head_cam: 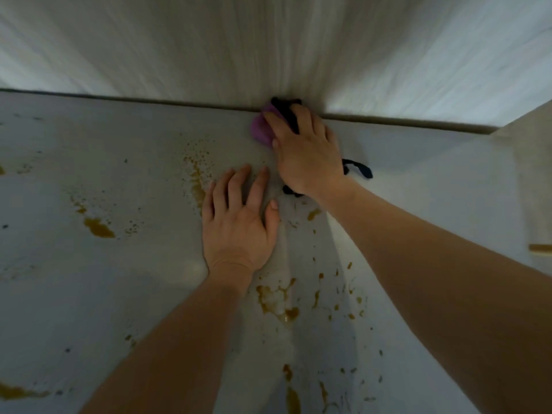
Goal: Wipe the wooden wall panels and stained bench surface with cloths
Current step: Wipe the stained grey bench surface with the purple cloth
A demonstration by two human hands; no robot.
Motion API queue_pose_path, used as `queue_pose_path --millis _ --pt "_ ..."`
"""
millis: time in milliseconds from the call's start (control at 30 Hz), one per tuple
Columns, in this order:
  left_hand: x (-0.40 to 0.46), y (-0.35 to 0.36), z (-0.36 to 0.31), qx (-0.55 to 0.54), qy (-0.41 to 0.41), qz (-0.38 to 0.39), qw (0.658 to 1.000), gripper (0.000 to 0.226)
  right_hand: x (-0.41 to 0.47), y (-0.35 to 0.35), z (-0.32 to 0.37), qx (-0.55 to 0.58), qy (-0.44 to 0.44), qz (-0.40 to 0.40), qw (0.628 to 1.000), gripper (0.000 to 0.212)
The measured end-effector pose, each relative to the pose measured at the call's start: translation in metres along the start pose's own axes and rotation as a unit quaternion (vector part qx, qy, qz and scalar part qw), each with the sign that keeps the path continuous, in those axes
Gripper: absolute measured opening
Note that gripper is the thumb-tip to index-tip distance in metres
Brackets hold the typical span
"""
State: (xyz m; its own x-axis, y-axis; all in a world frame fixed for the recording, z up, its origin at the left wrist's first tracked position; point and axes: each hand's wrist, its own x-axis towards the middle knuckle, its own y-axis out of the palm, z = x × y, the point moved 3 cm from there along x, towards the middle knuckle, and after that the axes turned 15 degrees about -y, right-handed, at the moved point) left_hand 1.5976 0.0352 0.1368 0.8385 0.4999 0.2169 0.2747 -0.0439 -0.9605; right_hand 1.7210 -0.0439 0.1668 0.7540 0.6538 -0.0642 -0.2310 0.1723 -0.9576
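Purple cloth (260, 130) lies bunched on the pale bench (89, 150), pushed up against the dark seam where the bench meets the pale wooden wall panel (268, 40). The right hand (304, 150) presses down on the cloth, its fingers (276, 122) curled over it and gripping it together with a dark cloth (288, 113); a dark strap or loop (357, 168) trails out on the bench just right of that hand's wrist. The left hand (239, 222) lies flat on the bench just below and left of the purple cloth, its fingers spread and relaxed, holding nothing. Yellow-brown stains (277, 303) spatter the bench below and to the left of the purple cloth. No writing, brand or label can be read anywhere.
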Motion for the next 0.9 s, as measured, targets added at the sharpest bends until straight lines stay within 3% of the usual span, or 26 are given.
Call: queue_pose_path --millis 267,433,533,700,800,900 --pt "-0.001 -0.001 0.000 -0.002 0.002 -0.010 1.000 0.051 -0.101 0.004 -0.023 0.000 -0.007 -0.046 0.999 0.048" --pt "-0.001 -0.001 0.001 -0.009 0.000 -0.004 1.000 0.052 -0.049 0.004 -0.008 0.002 0.067 -0.028 0.997 0.052" --pt "0.000 0.000 0.000 -0.005 -0.004 0.004 1.000 0.052 -0.018 0.004 -0.006 0.012 0.067 -0.011 0.998 0.052" --pt "-0.001 -0.001 -0.001 -0.006 -0.001 0.002 1.000 0.051 -0.071 0.006 -0.013 -0.012 0.012 -0.072 0.997 0.048" --pt "-0.001 -0.002 0.000 -0.010 -0.005 0.006 1.000 0.051 -0.110 0.011 -0.015 -0.013 0.029 -0.071 0.997 0.049" --pt "-0.001 -0.002 0.000 -0.003 0.001 0.005 1.000 0.051 -0.092 0.007 -0.022 -0.028 0.051 -0.061 0.996 0.051"
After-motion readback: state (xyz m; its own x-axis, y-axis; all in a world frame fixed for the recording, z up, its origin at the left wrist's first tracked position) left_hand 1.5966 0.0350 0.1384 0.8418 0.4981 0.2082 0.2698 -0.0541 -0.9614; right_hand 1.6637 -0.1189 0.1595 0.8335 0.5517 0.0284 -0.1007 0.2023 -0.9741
